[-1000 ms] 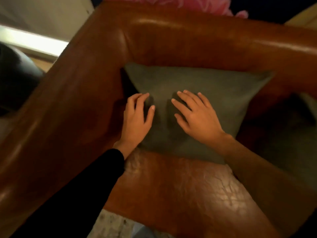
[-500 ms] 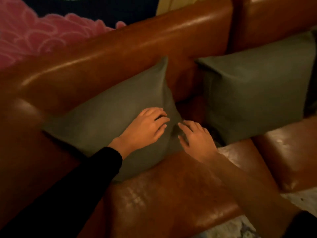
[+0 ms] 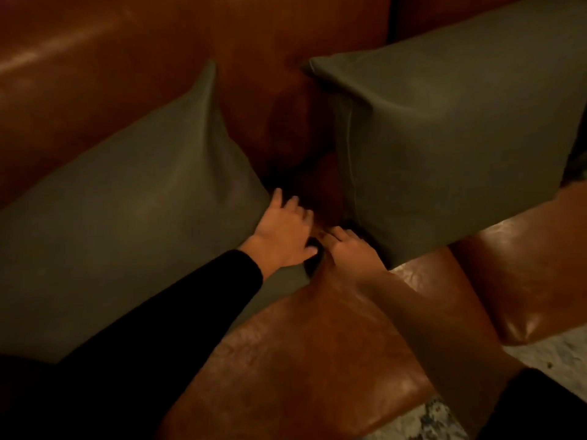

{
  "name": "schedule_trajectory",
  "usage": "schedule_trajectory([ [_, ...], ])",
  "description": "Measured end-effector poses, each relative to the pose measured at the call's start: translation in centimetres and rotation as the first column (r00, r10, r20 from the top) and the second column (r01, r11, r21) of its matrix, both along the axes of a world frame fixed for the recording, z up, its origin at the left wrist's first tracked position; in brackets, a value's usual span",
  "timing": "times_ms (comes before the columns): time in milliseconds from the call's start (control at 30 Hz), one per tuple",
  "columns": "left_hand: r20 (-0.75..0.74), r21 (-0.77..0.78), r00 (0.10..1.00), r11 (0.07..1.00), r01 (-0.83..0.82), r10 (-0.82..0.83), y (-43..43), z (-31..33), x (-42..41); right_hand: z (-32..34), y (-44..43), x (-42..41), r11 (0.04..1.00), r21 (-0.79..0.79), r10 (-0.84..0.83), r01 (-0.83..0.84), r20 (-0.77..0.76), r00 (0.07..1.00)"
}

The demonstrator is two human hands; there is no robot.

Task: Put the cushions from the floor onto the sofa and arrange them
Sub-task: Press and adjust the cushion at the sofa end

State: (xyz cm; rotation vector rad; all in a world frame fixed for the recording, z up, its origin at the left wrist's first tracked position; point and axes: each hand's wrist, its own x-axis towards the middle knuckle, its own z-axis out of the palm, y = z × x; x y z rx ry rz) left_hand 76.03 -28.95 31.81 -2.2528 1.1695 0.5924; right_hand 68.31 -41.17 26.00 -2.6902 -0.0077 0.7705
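Two grey-green cushions lean against the backrest of a brown leather sofa (image 3: 317,344). The left cushion (image 3: 143,217) stands tilted, one corner pointing up. The right cushion (image 3: 444,138) stands about a hand's width away from it. My left hand (image 3: 286,230) rests on the lower right corner of the left cushion, fingers spread and reaching over its edge into the gap. My right hand (image 3: 349,249) lies on the seat just beside it, at the lower left corner of the right cushion. Its fingers point up-left toward the left cushion's corner, their tips in shadow.
The sofa's backrest (image 3: 127,58) runs across the top. A second seat pad (image 3: 524,281) lies to the right. Pale speckled floor (image 3: 546,354) shows at the lower right, in front of the sofa.
Both hands slid rightward off the face of the left cushion to its lower right corner, by the gap between the cushions. The view moved closer and to the right.
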Motion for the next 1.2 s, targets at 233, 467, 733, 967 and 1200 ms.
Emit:
schedule_trajectory([
  [233, 0.029, -0.086, 0.998, 0.995, -0.056, 0.058, 2.9, 0.6, 1.9, -2.1, 2.3, 1.9, 0.969, 0.162, -0.153, 0.185, -0.195, 0.969],
  [467, 0.051, -0.361, 0.999, 0.932, 0.03, -0.013, 5.1, 1.1, 2.6, -1.8, 2.8, 3.0, 0.963, 0.076, -0.233, 0.259, -0.246, 0.941],
  [733, 0.114, -0.368, 0.985, 0.916, 0.162, -0.128, 4.9, 1.1, 2.1, -0.1, 2.5, 3.5, 0.979, 0.049, -0.169, 0.198, -0.345, 0.923],
  [967, 0.266, -0.463, 0.929, 0.811, 0.359, -0.259, 5.9, 0.7, 1.1, 1.4, 3.5, 2.7, 0.994, 0.038, -0.099, 0.104, -0.105, 0.99],
  [1200, 0.351, -0.766, 0.936, 0.586, 0.264, 0.037, 9.4, 4.9, -6.5, 6.4, 5.7, 2.6, 0.822, 0.516, -0.458, 0.242, 0.347, 0.818],
])
